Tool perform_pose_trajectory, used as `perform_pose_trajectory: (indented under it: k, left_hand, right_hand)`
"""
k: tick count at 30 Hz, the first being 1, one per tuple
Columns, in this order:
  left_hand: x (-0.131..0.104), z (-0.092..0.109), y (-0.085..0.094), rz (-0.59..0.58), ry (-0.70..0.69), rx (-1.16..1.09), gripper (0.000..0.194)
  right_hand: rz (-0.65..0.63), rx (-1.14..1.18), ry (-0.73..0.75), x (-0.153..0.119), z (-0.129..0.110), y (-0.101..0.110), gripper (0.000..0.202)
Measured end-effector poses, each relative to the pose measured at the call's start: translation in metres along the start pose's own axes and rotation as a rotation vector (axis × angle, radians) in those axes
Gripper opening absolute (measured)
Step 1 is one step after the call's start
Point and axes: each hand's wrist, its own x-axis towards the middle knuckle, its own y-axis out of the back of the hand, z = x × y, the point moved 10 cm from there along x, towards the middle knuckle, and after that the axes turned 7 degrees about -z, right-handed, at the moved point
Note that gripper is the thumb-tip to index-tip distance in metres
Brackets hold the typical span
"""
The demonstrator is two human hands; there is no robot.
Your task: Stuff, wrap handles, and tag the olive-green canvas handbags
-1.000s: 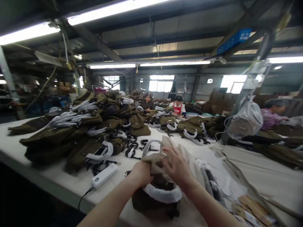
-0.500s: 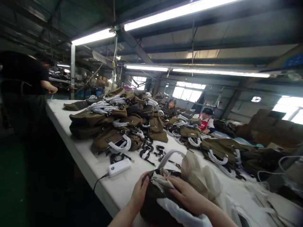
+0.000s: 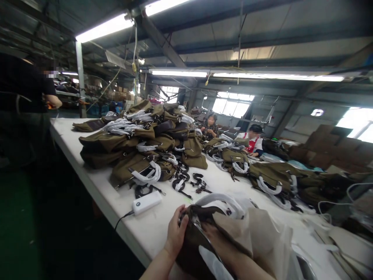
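A dark olive handbag stands at the near table edge, its mouth open towards me. Its handles are wrapped in white padding. My left hand grips the bag's left upper rim, thumb on one side and fingers on the other. Into the opening reaches my right hand, its fingers hidden inside the bag. Beige tissue-like paper bulges out over the right side of the bag, against my right forearm.
A high pile of olive bags covers the table's left part, and more bags lie on the right. Coiled dark straps and a white power bank with a cable lie ahead. Co-workers are across the table; another person stands left.
My right hand has gone from the crumpled lining at the bag's mouth down inside it. The bag's mouth has opened wider, and the beige paper has shifted right.
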Motion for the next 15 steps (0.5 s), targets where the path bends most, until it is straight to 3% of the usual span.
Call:
perform_pose_trajectory:
  k: [3,5,9,15]
  left_hand:
    - [-0.001,0.006,-0.004,-0.102,-0.045,-0.087,0.063]
    - [-0.003,0.014,-0.008,-0.161,-0.078,-0.158,0.059]
    - [-0.002,0.015,-0.01,-0.171,-0.047,-0.258,0.055]
    - [-0.004,0.01,-0.014,-0.154,-0.064,-0.295,0.057]
  right_hand:
    - [-0.118,0.096,-0.205,-0.005,0.006,0.013,0.033]
    - [-0.123,0.122,-0.324,-0.011,0.008,0.031,0.022]
    - [-0.068,0.184,-0.334,-0.015,0.001,0.058,0.033]
    - [-0.299,0.551,-0.314,-0.002,-0.01,0.023,0.035]
